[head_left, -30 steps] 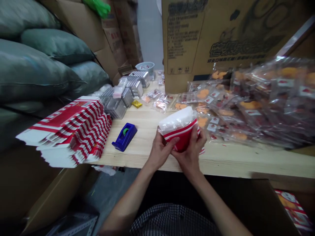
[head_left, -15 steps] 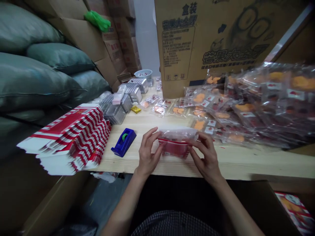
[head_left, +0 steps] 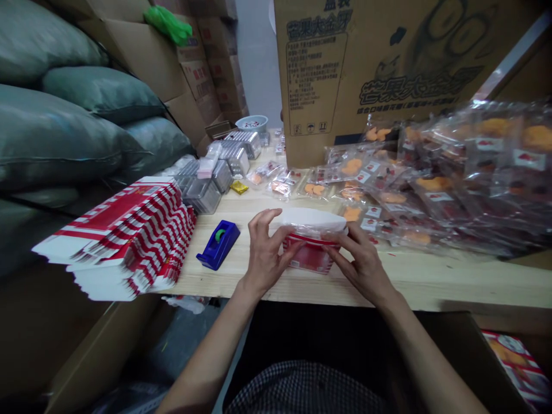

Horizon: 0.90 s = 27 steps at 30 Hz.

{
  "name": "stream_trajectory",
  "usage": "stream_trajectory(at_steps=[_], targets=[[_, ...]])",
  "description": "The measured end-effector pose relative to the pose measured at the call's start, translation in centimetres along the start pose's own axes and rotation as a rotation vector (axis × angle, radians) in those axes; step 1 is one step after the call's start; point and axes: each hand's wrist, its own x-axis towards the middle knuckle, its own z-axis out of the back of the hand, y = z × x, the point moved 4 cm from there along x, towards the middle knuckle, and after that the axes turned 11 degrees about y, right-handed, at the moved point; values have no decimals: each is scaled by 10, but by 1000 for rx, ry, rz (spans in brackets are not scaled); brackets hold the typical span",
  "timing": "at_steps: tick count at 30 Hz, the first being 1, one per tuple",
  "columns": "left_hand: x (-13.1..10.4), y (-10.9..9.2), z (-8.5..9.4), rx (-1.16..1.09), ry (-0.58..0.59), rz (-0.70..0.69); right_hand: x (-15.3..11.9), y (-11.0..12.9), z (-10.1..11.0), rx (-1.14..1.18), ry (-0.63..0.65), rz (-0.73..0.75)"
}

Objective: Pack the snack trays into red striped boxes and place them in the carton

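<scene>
A small red-and-white striped box stands near the table's front edge, its white flap raised at the back. Clear plastic film shows at the box's opening. My left hand grips the left end, with thumb and index finger at the box's upper edge. At the right end my right hand grips it, fingers at the top and thumb on the front. A blue tape dispenser with a green core lies left of my left hand.
Folded striped boxes are stacked at the left, clear plastic cases behind them. Bagged orange pieces are heaped at the right. A big carton stands behind; a yellow packet lies mid-table.
The white flap stands more open and upright. My left thumb and index finger have moved inward over the box's upper edge. The view has shifted slightly.
</scene>
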Motion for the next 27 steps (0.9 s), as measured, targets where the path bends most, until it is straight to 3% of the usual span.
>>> stream_trajectory(at_steps=[7, 12, 17, 21, 27], targets=[[5, 5, 8, -166, -2, 6, 6, 1, 3, 31, 4, -60], [-17, 21, 5, -460, -159, 136, 6, -2, 3, 92, -23, -34], [-14, 29, -10, -530, -74, 101, 9, -6, 3, 109, 3, -34], [-6, 30, -13, -540, -89, 83, 14, -11, 2, 123, 31, -41], [8, 20, -10, -641, -110, 317, 13, -11, 0, 97, 9, -46]])
